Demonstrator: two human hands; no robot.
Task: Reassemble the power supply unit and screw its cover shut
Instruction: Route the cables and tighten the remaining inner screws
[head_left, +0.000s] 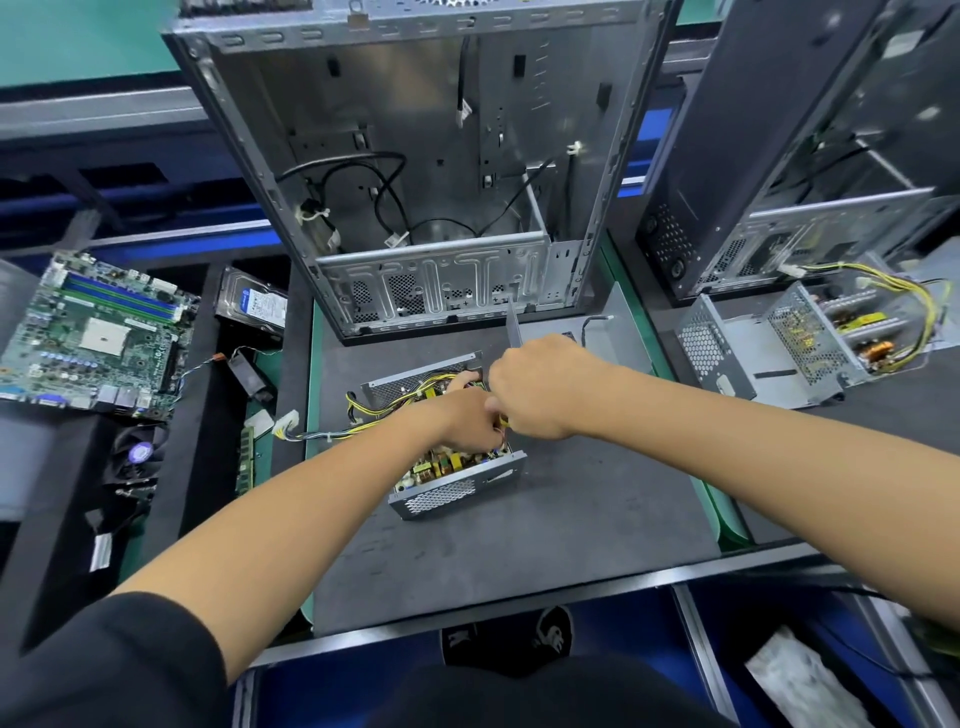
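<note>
Dark matte mat (545, 519) bears boxy perforated-steel power supply (447, 493), circuitry exposed.

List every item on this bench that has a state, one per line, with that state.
power supply unit: open, cover off, board exposed
cover: off, lying behind the unit
left hand: inside the unit, fingers among wires
right hand: curled, pinching yellow wires
computer case: side open, empty apart from loose cables
second power supply: open, uncovered
</note>
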